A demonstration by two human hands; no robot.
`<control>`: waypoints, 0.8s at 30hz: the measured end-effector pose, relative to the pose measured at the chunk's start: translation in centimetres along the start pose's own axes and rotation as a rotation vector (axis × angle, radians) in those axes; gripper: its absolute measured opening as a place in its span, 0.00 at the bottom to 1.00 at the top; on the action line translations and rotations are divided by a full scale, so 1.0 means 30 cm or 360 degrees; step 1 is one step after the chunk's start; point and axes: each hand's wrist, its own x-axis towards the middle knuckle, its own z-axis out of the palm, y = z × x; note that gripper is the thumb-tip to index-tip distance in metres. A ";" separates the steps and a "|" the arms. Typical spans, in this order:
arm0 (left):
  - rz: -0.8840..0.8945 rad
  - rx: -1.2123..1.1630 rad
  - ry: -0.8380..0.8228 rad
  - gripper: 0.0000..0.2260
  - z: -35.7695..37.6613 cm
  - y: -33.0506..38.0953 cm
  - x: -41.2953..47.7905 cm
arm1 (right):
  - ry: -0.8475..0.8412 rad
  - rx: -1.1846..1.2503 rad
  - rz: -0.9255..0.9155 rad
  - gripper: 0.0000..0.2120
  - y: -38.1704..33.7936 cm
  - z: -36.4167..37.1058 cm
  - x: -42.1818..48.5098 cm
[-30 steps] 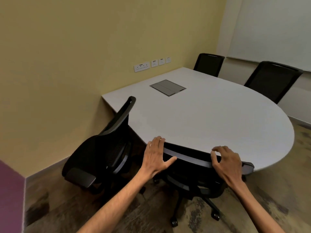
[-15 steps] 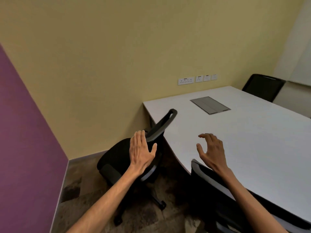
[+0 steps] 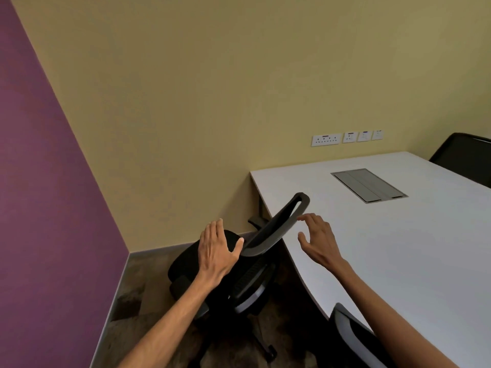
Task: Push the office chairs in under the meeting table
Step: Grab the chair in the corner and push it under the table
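Between purple wall (image 3: 47, 208) and table (image 3: 398, 248), turned-out chair (image 3: 276, 229), open hands (image 3: 216, 248) alongside.

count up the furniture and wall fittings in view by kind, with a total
office chairs: 3, the one by the corner, one at the lower edge, one at the far right
meeting table: 1
wall socket plates: 4
total: 8

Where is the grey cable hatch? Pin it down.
In the head view, the cable hatch lies flush in the table, right of centre, below the wall sockets.
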 end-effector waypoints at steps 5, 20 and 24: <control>0.0204 -0.0145 0.0045 0.23 0.066 0.091 0.019 | -0.0374 -0.0063 -0.0128 0.28 0.079 0.072 0.130; 0.0219 0.0234 -0.0565 0.15 0.239 0.169 0.118 | -0.0802 -0.0478 -0.0405 0.09 0.158 0.317 0.378; 0.0254 0.0262 -0.0574 0.16 0.222 0.059 0.109 | -0.0873 -0.0495 -0.0332 0.04 0.121 0.326 0.391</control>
